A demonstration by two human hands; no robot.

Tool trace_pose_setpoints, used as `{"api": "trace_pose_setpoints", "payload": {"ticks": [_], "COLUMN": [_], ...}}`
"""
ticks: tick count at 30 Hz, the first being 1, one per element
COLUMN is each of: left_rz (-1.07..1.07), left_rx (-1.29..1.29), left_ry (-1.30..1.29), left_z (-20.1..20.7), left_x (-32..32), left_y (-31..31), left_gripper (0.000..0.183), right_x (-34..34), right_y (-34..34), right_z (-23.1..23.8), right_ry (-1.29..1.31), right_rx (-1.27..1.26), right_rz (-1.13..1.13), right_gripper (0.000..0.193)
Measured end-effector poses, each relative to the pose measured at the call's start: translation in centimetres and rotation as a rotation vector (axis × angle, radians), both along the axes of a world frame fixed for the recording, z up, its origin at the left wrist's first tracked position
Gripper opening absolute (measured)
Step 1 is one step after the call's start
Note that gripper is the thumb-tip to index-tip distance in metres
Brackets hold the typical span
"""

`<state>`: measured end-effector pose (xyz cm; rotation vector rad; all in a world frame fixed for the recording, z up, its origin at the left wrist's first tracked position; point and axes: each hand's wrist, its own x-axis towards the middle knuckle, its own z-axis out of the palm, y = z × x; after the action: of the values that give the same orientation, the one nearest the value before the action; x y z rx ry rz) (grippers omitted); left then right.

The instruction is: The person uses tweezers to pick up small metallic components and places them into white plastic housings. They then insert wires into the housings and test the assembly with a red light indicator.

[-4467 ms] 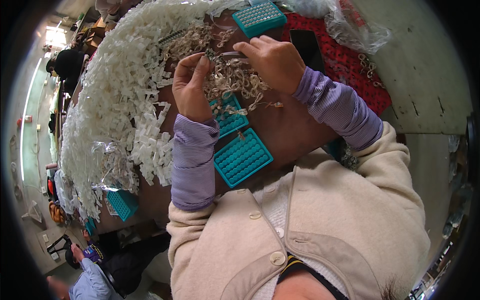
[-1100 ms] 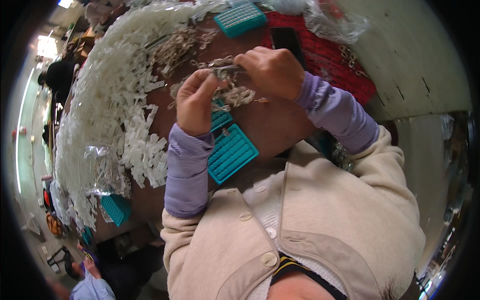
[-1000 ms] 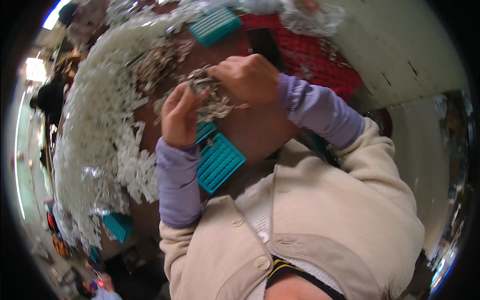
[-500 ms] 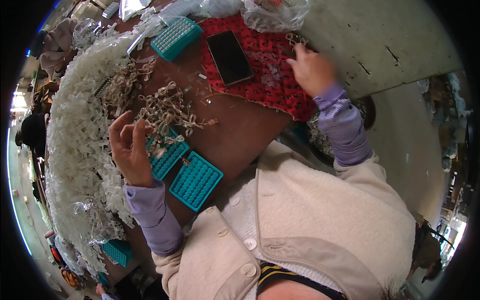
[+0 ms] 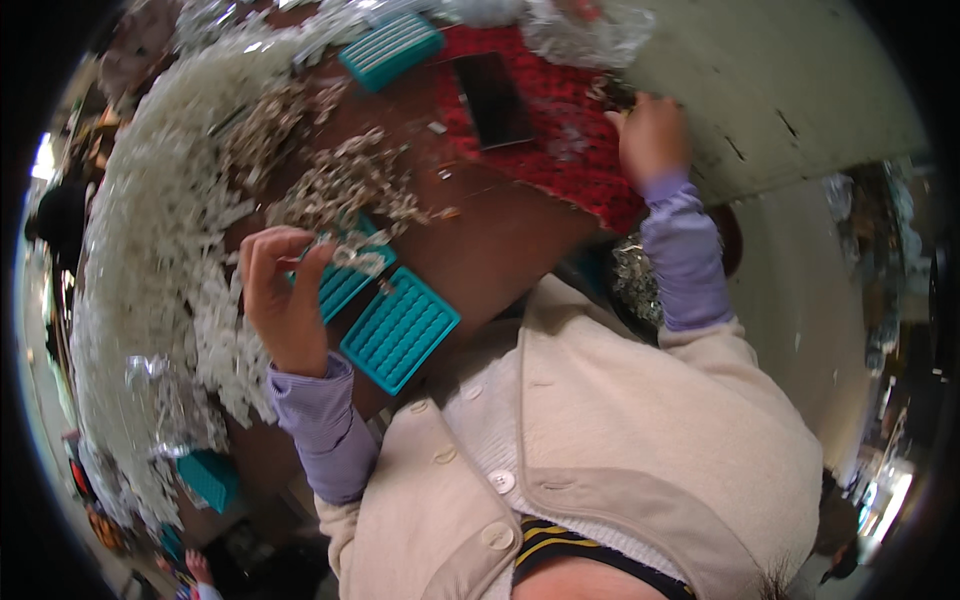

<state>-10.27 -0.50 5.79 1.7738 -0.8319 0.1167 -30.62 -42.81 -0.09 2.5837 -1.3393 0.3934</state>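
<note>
My left hand (image 5: 283, 295) is raised at the left of the table, thumb and fingertips drawn together; what lies between them is too blurred to name. Just past its fingertips, pale looped cord pieces (image 5: 362, 254) lie on a teal ridged tray (image 5: 342, 290). A second teal tray (image 5: 400, 330) of the same kind sits beside it, nearer my body. My right hand (image 5: 652, 145) is over the right edge of a red patterned cloth (image 5: 560, 165). A small clump of cord loops (image 5: 610, 92) lies beside its thumb; the fingers are curled and blurred.
A heap of tan cord bows (image 5: 350, 185) lies mid-table, with a large pile of clear plastic pieces (image 5: 130, 270) along the left. A dark phone (image 5: 495, 100) rests on the cloth. A teal tray with white rows (image 5: 392, 50) and clear plastic bags (image 5: 590, 35) stand at the back.
The view has shifted, so the table's things appear further right. My left hand's thumb and fingers have come closer together. My right hand stays near the cord loops, its thumb now beside them.
</note>
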Motion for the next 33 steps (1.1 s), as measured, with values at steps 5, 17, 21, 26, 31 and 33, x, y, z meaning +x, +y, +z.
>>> {"api": "trace_pose_setpoints", "payload": {"ticks": [5,17,21,26,31,33], "left_rz": [-0.159,0.067,0.088,0.054,0.129,0.127], "left_rx": [-0.377,-0.409,-0.442,-0.433,-0.194,-0.095], "left_ry": [0.576,0.571,0.65,0.601,0.394,0.21], "left_z": [-0.1,-1.2,-2.3,-2.9,-3.0,-2.9], "left_x": [-0.9,-6.5,-7.7,-8.9,-8.8,-8.6], "left_y": [0.1,2.7,2.6,2.6,5.0,6.1], "left_gripper": [0.016,0.012,0.02,0.03,0.032,0.035], "right_x": [2.9,8.0,7.8,8.2,8.2,8.3], "right_y": [12.4,24.6,24.6,26.3,27.6,27.9], "right_z": [5.2,5.3,5.2,5.0,5.0,4.3], "right_ry": [-0.725,-0.747,-0.716,-0.618,-0.458,-0.461], "right_rx": [0.275,1.599,0.805,0.46,0.587,0.713], "right_rz": [0.835,1.09,1.329,1.458,1.482,1.468], "right_gripper": [0.041,0.015,0.022,0.018,0.011,0.01]}}
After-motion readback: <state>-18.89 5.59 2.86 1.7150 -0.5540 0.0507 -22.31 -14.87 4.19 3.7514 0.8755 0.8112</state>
